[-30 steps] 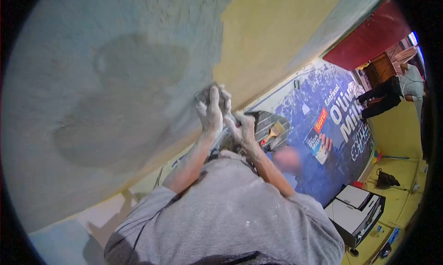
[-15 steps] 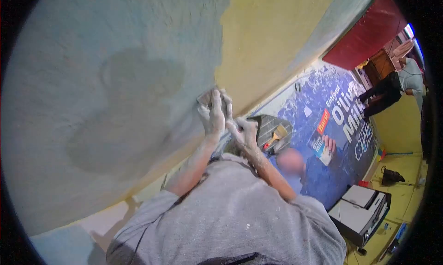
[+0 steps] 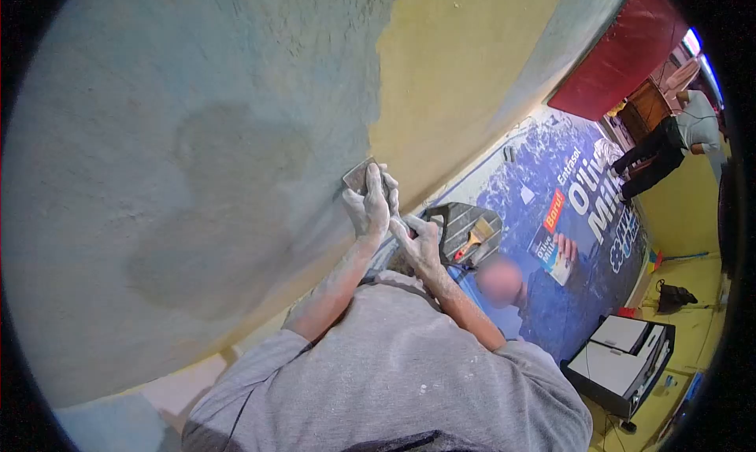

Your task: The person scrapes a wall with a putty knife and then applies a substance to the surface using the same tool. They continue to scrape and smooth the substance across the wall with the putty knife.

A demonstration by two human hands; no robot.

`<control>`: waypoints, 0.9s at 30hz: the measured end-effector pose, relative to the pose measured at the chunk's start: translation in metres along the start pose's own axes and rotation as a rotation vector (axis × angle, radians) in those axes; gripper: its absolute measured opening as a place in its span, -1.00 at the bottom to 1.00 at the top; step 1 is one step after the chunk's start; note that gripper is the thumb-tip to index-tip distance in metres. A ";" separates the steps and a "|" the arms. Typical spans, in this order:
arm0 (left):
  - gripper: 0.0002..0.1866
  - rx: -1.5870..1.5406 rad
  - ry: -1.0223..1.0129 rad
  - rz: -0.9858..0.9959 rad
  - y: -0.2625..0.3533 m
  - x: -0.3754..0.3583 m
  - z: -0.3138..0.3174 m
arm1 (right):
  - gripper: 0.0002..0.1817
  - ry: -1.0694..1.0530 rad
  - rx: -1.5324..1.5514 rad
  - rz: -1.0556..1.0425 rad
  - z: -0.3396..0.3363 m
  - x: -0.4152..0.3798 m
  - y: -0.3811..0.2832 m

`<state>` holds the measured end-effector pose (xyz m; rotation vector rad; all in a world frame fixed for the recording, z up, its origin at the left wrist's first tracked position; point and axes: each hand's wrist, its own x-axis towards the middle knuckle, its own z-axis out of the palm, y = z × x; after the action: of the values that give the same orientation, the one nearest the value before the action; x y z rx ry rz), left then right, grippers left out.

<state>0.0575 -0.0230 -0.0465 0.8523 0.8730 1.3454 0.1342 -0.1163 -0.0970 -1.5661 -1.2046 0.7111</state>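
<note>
My left hand (image 3: 368, 204), coated in white dust, is closed on a flat grey block (image 3: 358, 177) and presses it to the wall (image 3: 260, 74). The wall is grey-blue here, with a yellow part (image 3: 449, 66) just beyond. Close beside it, my right hand (image 3: 420, 242) is also dusty, its fingers curled near the left hand's fingers and the block's lower end. What those fingers hold, if anything, is hidden. A brush (image 3: 477, 235) with a pale wooden handle lies on a dark ridged tray (image 3: 459, 216) past my right hand.
A blue printed banner (image 3: 551, 310) covers the floor to the right. Another person (image 3: 677, 141) stands on its far side. A black and white cabinet (image 3: 614, 357) is at the lower right, a dark bag (image 3: 675, 296) beyond it. A red panel (image 3: 618, 50) stands at the upper right.
The block and both hands have shifted slightly down and right in view. The other person's posture has changed a little, with an arm now bent.
</note>
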 end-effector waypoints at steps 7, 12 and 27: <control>-0.78 0.017 -0.008 0.006 0.000 -0.002 -0.002 | -0.60 0.029 -0.026 -0.051 0.004 -0.003 0.000; -0.79 0.024 0.067 -0.076 0.009 -0.015 0.007 | -0.67 0.037 -0.062 0.072 -0.004 -0.009 -0.014; -0.76 0.144 -0.049 0.089 0.036 -0.006 0.005 | -0.44 0.115 0.026 -0.378 0.000 -0.001 -0.046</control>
<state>0.0463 -0.0271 -0.0118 1.0421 0.9112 1.3441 0.1175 -0.1173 -0.0538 -1.2881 -1.3491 0.3834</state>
